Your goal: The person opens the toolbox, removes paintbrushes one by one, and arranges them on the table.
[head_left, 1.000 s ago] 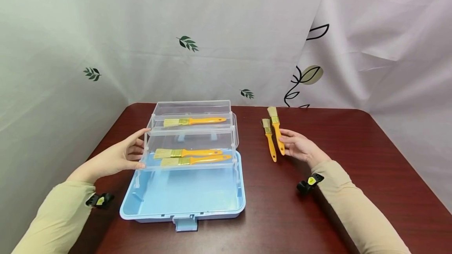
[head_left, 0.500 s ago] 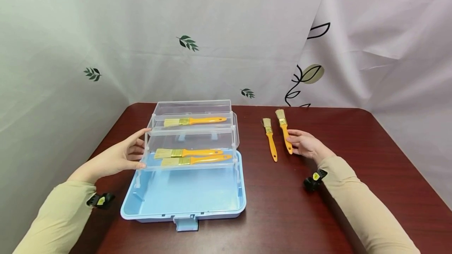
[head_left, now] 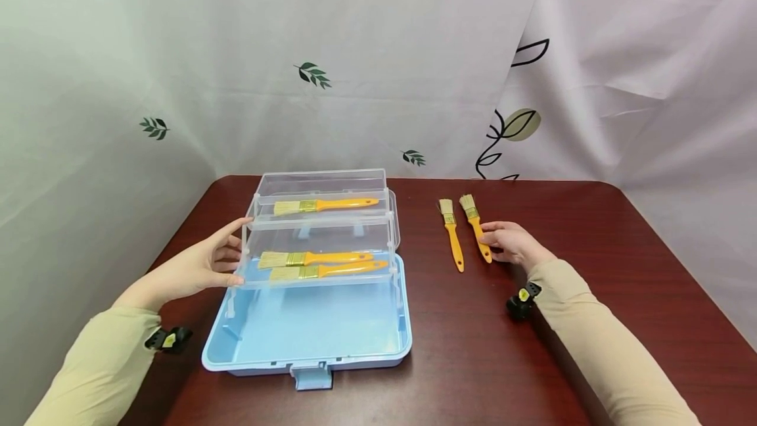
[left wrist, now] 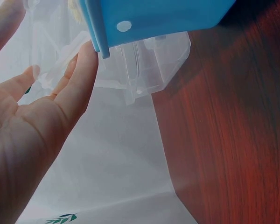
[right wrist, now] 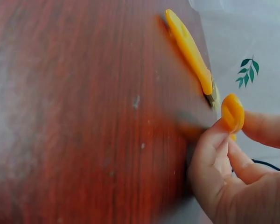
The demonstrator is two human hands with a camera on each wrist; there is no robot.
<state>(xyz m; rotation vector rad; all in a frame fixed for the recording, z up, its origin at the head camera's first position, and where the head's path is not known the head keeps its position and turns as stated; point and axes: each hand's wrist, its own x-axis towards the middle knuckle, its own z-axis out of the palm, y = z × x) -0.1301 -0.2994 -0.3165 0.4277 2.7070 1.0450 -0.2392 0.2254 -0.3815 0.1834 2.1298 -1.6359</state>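
Observation:
At the table's right my right hand (head_left: 511, 242) pinches the yellow handle of a paintbrush (head_left: 476, 229), bristles pointing away. The right wrist view shows the handle end (right wrist: 233, 113) between thumb and fingers. A second paintbrush (head_left: 452, 235) lies just left of it. My left hand (head_left: 198, 265) holds the left end of the clear tray (head_left: 319, 225), index finger at its upper corner and thumb at the lower one. Two paintbrushes (head_left: 322, 258) lie in this lower tray. Another paintbrush (head_left: 328, 204) lies in the upper tray (head_left: 325, 179). Both trays stand raised over the blue toolbox (head_left: 313, 327).
The dark red table (head_left: 461, 347) extends right of and in front of the toolbox. A latch (head_left: 312, 377) hangs at the box's front. Behind the table hangs a white curtain (head_left: 367, 110) with leaf prints. The clear lid (head_left: 395, 215) lies folded back behind the trays.
My right hand has moved right with its paintbrush, away from the other one, then lowered it toward the table. The left hand and toolbox stay in place.

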